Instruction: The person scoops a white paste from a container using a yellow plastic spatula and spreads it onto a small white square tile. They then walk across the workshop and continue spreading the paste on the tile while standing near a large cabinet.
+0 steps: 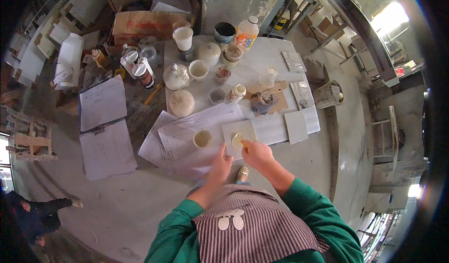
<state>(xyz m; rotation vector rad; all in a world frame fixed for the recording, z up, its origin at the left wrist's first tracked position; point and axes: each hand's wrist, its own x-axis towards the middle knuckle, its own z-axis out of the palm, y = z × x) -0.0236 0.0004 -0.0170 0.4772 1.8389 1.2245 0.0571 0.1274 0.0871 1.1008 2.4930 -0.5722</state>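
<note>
A pale square tile (250,128) lies at the table's front edge, with a smear of cream paste (236,140) on it. My left hand (220,165) holds the tile by its near left corner, thumb and forefinger at its edge. In my closed right hand (258,155) is a slim yellow-handled tool (244,144), its tip down at the paste; the shape of that tip is too small to tell. Left of the tile, a cup of cream-coloured material (202,139) stands on printed paper sheets (182,143).
Beyond my hands the table (259,52) bears white rounded pots (181,103), cups, a can (237,93) and a plastic bottle (247,32). More square tiles (295,127) lie along its right side. A bucket (328,94) stands right of it. Another person (37,216) is at far left.
</note>
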